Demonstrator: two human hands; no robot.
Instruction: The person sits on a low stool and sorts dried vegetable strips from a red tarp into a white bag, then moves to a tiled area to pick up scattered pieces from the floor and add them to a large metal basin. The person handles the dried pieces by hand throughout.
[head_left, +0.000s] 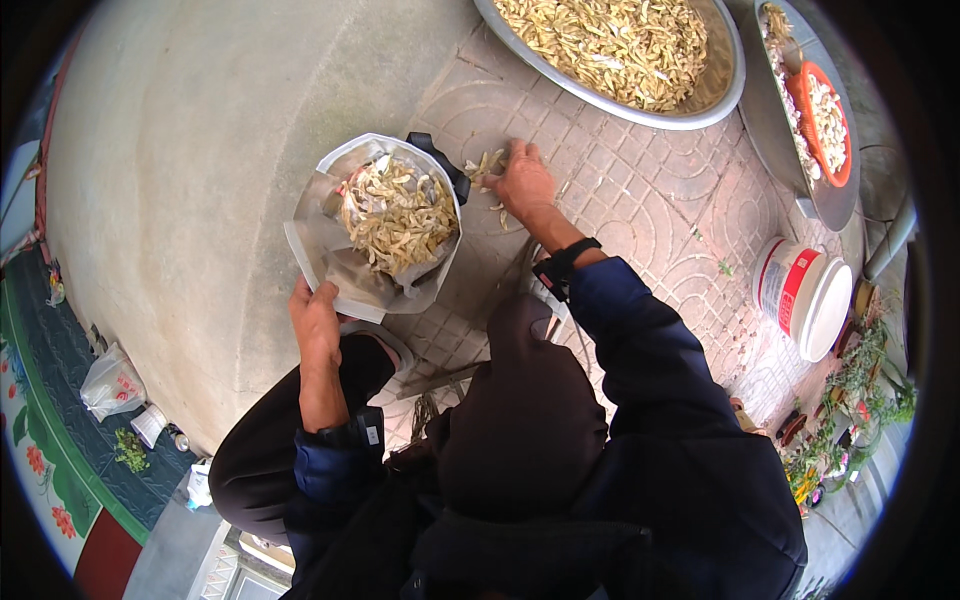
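A white open-topped bag (352, 289) with a black strap stands before me, holding dry, pale brown pods or peels (401, 217). My left hand (316, 319) grips the bag's near left rim between thumb and fingers. To the bag's right, my right hand (525, 180) is low over the paving, its fingers bent down at a small heap of the same dry pieces (484, 166); whether it pinches any of them is hidden. A few loose pieces lie on the ground just below that hand.
A wide metal basin (724, 75) full of similar pieces is at the top. Right of it, a metal pan (765, 124) holds an orange basket (806, 127) of pale pieces. A white lidded bucket (795, 300) and potted plants (862, 382) stand farther right; a plastic bag (112, 382) lies left.
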